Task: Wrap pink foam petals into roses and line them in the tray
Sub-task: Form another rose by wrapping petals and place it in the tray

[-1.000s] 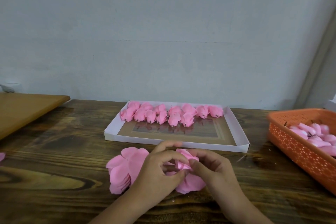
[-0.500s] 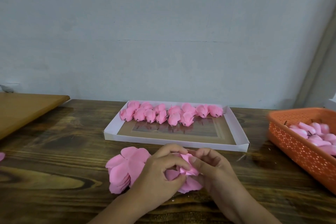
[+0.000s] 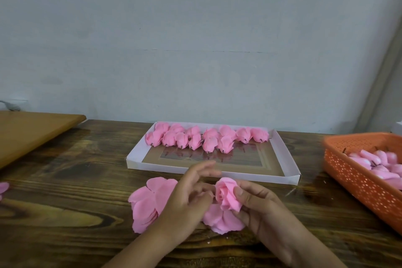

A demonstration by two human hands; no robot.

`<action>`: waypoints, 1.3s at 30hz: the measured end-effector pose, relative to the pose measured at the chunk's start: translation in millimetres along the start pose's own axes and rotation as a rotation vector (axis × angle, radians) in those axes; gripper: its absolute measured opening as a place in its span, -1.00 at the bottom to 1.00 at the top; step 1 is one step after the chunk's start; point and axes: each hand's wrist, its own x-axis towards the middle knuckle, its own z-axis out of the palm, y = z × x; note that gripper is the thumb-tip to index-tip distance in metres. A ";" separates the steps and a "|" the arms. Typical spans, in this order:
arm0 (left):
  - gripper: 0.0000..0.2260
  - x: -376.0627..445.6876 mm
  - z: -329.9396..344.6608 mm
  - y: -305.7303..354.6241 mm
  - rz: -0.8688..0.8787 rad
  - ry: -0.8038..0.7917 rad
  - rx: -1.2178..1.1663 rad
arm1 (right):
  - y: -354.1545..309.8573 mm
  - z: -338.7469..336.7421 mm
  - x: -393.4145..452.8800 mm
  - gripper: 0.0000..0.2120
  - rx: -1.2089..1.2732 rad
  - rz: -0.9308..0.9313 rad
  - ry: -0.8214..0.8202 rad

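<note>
The right hand (image 3: 258, 204) pinches a rolled pink foam rose (image 3: 227, 197) above the desk's near edge; the left hand (image 3: 187, 200), fingers loosely spread, hovers just beside it.

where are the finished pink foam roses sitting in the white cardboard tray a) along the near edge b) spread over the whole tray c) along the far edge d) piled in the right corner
c, the finished pink foam roses line the far side of the white cardboard tray, its near part bare.

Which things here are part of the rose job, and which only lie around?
Job: rose held by right hand; left hand; loose petals; white tray with finished roses.
Lying about: orange basket; wooden board.
</note>
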 end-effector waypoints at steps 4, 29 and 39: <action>-0.74 2.6 -2.0 6.7 -0.102 0.019 -0.095 | 1.6 3.5 0.0 -0.74 -0.059 -0.032 -0.004; -0.87 -6.7 22.5 12.6 -0.023 0.020 -0.263 | 26.7 45.6 -7.0 -0.38 0.457 0.060 -0.040; -0.68 -4.1 18.0 23.6 -0.312 0.099 -0.374 | 26.2 46.7 -7.6 -0.88 -0.211 -0.016 0.204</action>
